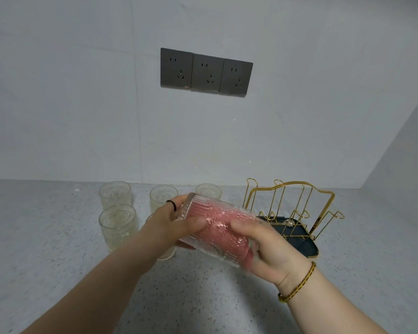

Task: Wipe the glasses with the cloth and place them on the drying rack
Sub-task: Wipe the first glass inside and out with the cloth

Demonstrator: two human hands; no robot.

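Observation:
I hold a ribbed clear glass (203,213) on its side above the counter, its base toward the left. My left hand (171,225) grips the base end. A pink cloth (224,235) is stuffed inside the glass, and my right hand (263,247) is at the open end with fingers pushed in on the cloth. Several more embossed glasses stand upright behind and to the left, such as one (115,195) at the back and one (118,224) in front of it. The gold wire drying rack (292,208) on a dark tray (309,249) stands to the right, with nothing on its pegs.
The speckled grey countertop (58,261) runs to a white wall (82,104) at the back. Three dark wall sockets (206,72) sit above. A side wall (407,145) closes the right corner behind the rack.

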